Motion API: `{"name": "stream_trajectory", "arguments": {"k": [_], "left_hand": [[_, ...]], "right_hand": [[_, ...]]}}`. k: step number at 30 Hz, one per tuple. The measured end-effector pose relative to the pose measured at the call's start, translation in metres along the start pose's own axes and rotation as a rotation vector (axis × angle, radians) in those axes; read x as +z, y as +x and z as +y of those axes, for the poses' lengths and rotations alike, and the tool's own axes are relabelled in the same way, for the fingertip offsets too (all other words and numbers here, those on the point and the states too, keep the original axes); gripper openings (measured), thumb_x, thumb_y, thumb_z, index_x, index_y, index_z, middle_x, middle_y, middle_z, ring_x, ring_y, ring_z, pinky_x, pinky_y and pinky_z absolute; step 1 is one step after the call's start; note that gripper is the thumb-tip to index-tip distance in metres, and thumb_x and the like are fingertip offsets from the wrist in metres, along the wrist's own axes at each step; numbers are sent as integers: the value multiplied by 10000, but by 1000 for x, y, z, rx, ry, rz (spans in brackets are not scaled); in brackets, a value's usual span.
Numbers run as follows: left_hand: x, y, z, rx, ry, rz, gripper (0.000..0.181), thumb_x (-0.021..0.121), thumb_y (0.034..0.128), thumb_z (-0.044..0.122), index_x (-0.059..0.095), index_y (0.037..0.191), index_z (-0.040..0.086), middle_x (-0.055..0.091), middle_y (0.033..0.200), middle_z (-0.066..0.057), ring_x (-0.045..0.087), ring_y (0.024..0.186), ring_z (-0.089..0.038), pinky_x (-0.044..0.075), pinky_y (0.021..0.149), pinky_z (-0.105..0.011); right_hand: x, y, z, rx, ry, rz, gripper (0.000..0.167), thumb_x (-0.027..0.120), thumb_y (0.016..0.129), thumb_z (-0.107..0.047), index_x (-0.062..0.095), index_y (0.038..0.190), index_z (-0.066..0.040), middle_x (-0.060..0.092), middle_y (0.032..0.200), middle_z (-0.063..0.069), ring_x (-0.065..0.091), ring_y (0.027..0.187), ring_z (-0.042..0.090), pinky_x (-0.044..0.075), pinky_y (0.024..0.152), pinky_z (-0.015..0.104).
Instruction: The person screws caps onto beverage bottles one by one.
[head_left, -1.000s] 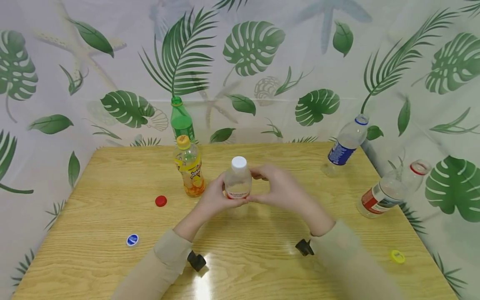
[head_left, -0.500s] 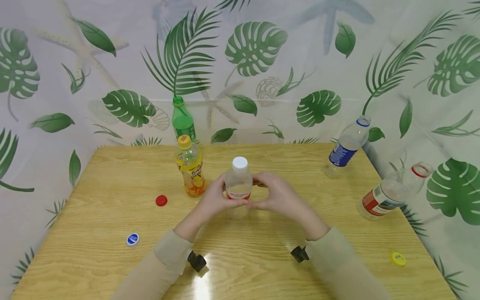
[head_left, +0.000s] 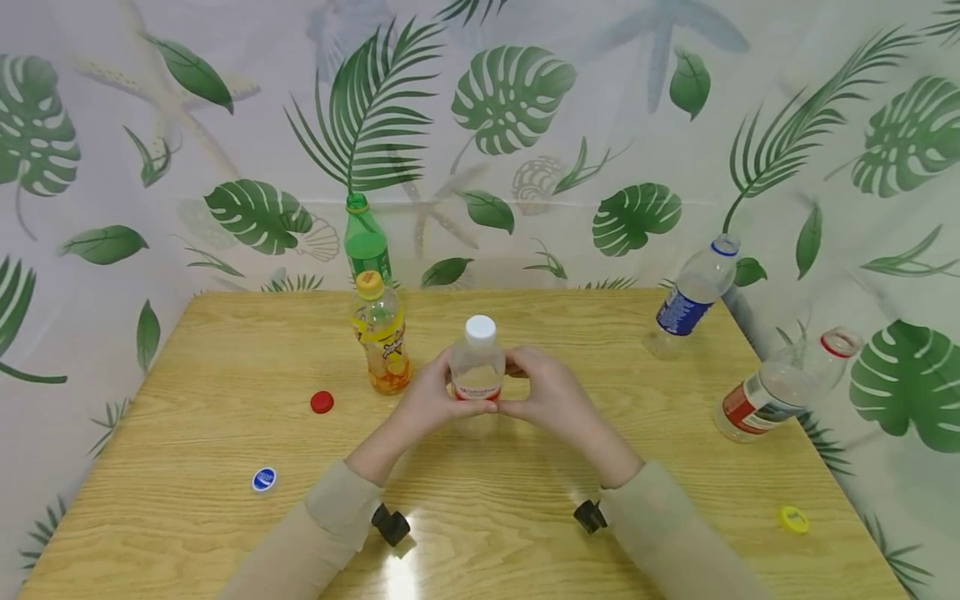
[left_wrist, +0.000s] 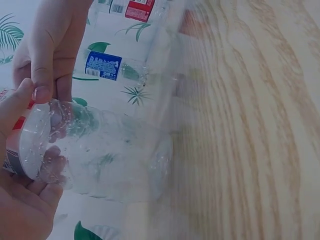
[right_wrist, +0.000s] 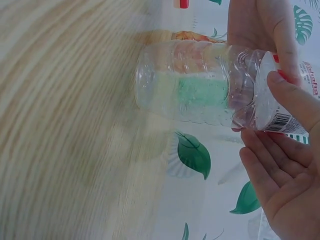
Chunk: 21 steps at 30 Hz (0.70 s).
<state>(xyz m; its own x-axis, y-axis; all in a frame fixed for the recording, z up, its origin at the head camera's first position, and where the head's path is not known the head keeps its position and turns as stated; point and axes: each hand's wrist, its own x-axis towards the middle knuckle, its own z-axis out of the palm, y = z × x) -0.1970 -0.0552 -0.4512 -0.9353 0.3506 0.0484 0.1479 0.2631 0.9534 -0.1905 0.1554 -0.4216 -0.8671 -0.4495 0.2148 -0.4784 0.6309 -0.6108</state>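
A clear plastic water bottle (head_left: 477,371) with a white cap and a red-and-white label stands upright at the middle of the wooden table. My left hand (head_left: 431,396) grips it from the left, the thumb across the label. On the other side my right hand (head_left: 553,390) holds the bottle with its thumb at the front and its fingertips at the far side, the palm off it. Both thumb tips nearly meet at the label. In the left wrist view the clear lower part of the bottle (left_wrist: 115,155) shows below the hands.
Left of the hands stand a yellow-capped bottle (head_left: 385,346) and a green bottle (head_left: 366,246). Uncapped blue-label (head_left: 682,308) and red-label (head_left: 761,400) bottles stand at the right. Loose red (head_left: 322,402), blue (head_left: 264,479) and yellow (head_left: 794,520) caps lie on the table (head_left: 480,517).
My right forearm has drawn slightly inward to the left, and the right hand has settled against the bottle. The left hand and the bottle have hardly moved.
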Motion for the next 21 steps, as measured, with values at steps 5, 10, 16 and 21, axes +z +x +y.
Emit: {"name": "stream_trajectory", "arguments": {"k": [5,10,16,21], "left_hand": [[-5,-2,1,4,9,-25,802,900,844,54,478,1524,21,587,1521,-187,542,1445,-385,424,1222,-569],[-10,-8,-3,19,32,-16,780,896,857,79,497,1526,30,571,1551,-179,512,1483,-392,408,1239,-562],[-13,-17,-9,46,113,15,680,865,902,133,553,1500,49,614,1522,-154,564,1444,-360,435,1226,-532],[-15,-25,-5,55,234,63,599,864,906,169,619,1443,60,688,1439,-136,639,1366,-335,483,1183,-531]], "right_hand": [[0,1,0,-4,10,-8,558,926,804,-46,678,1299,26,720,1242,179,725,1158,344,616,1007,453],[0,1,0,-5,20,-2,558,942,795,-80,687,1282,16,727,1236,166,730,1146,336,613,1004,466],[-1,0,-1,-4,22,1,554,946,795,-100,693,1276,5,732,1225,155,728,1136,324,608,1004,475],[0,1,-2,-11,10,-5,559,945,801,-111,692,1287,-4,736,1230,151,727,1137,321,609,1004,479]]}}
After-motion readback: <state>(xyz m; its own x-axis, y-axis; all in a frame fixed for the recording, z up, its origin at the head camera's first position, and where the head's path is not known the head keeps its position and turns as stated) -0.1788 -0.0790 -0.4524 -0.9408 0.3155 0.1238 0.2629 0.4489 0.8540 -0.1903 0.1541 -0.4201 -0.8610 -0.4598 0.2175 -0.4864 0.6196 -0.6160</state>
